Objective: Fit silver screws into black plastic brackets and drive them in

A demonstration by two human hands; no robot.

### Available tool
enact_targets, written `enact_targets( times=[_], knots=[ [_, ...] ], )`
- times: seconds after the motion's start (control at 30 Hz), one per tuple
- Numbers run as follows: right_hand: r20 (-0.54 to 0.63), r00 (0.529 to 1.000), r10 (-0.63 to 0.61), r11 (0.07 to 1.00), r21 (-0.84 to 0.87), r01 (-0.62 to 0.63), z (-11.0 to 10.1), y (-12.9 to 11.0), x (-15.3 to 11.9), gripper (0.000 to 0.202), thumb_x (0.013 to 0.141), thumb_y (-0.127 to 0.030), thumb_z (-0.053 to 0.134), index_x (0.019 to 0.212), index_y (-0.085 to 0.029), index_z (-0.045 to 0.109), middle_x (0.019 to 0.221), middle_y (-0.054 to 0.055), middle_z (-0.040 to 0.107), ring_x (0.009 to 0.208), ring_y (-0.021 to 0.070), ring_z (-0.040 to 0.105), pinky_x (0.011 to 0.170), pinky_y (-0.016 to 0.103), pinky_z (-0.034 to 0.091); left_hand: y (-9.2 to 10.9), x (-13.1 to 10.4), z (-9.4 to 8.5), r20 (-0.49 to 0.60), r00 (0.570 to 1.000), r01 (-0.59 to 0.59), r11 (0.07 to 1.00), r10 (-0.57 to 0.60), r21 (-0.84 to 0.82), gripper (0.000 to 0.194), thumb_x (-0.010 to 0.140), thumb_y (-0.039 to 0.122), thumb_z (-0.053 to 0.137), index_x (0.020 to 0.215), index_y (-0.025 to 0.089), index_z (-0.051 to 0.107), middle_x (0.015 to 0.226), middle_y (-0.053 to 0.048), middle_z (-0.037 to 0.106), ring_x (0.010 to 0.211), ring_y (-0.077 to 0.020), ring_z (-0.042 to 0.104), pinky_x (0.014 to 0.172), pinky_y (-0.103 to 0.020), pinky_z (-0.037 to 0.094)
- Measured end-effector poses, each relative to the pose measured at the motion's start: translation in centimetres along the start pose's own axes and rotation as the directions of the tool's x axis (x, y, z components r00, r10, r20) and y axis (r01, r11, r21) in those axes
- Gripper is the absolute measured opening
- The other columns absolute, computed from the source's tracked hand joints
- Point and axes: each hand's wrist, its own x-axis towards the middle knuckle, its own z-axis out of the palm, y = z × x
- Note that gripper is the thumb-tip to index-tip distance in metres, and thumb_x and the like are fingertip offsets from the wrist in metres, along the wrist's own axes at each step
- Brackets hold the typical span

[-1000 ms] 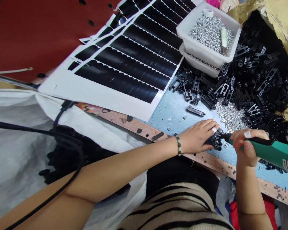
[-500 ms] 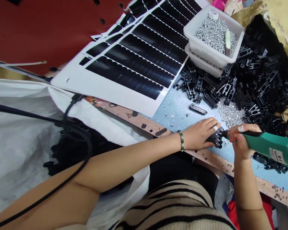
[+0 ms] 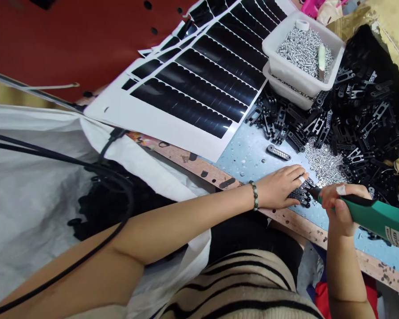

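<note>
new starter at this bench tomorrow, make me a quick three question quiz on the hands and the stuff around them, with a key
1. Multiple choice: What does the right hand grip?
a) a pair of scissors
b) a green tool
c) a yellow bottle
2. True or false: The left hand has black parts between its thumb and fingers.
3. Fill in the blank: The upper white container holds a heap of silver ____.

Key: 1. b; 2. true; 3. screws
</note>
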Motion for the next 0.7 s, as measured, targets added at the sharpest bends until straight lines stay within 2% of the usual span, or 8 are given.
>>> enact_targets(
  times=[0.2, 0.33, 0.53, 0.63, 0.7],
  knots=[
    [-0.032, 0.999, -0.019, 0.996, 0.085, 0.022, 0.0, -0.7, -0.1, 0.008, 0.084, -0.029, 0.056, 0.088, -0.024, 0.053, 0.055, -0.007, 0.051, 0.045, 0.0129, 0.051, 0.053, 0.033, 0.049, -0.1, 0.0, 0.1, -0.001, 1.0, -0.008, 1.0, 0.008, 0.001, 0.074, 0.078, 0.045, 0.066, 0.134, 0.006, 0.038, 0.135, -0.022, 0.043, 0.132, -0.0353, 0.034, 0.109, -0.046, 0.033],
    [-0.021, 0.999, -0.034, 0.992, 0.124, 0.036, 0.4, -0.3, 0.1, 0.006, 0.082, -0.024, 0.058, 0.088, -0.022, 0.055, 0.055, -0.007, 0.052, 0.044, 0.0114, 0.049, 0.051, 0.031, 0.047, -0.2, 0.0, 0.3, -0.015, 1.0, -0.018, 1.0, 0.018, -0.022, 0.072, 0.078, 0.045, 0.066, 0.134, 0.008, 0.038, 0.134, -0.022, 0.043, 0.131, -0.0356, 0.034, 0.106, -0.048, 0.036],
    [0.018, 0.998, -0.053, 0.995, 0.085, 0.052, 0.7, 0.0, 0.5, 0.008, 0.082, -0.026, 0.058, 0.088, -0.024, 0.055, 0.053, -0.007, 0.051, 0.042, 0.0121, 0.049, 0.048, 0.031, 0.047, -0.1, 0.1, 0.3, -0.016, 1.0, -0.027, 1.0, 0.027, -0.005, 0.07, 0.077, 0.043, 0.067, 0.132, 0.008, 0.04, 0.133, -0.021, 0.044, 0.13, -0.0357, 0.036, 0.106, -0.048, 0.036],
    [-0.035, 0.993, -0.11, 0.993, 0.039, 0.112, 0.4, -1.0, 0.2, 0.008, 0.082, -0.026, 0.058, 0.09, -0.023, 0.056, 0.055, -0.007, 0.052, 0.043, 0.0117, 0.05, 0.05, 0.032, 0.049, 0.0, 0.1, 0.2, -0.003, 1.0, -0.025, 0.999, 0.025, 0.025, 0.071, 0.078, 0.045, 0.067, 0.131, 0.006, 0.042, 0.133, -0.022, 0.045, 0.13, -0.0356, 0.035, 0.107, -0.046, 0.035],
    [-0.077, 0.987, -0.144, 0.985, 0.082, 0.15, 0.0, -1.8, -0.2, 0.008, 0.083, -0.026, 0.057, 0.09, -0.023, 0.057, 0.055, -0.007, 0.053, 0.044, 0.0106, 0.05, 0.05, 0.03, 0.049, 0.0, 0.2, 0.1, 0.002, 1.0, -0.027, 0.999, 0.027, 0.036, 0.071, 0.078, 0.045, 0.067, 0.132, 0.005, 0.042, 0.133, -0.022, 0.044, 0.13, -0.0351, 0.035, 0.109, -0.045, 0.034]
  ],
)
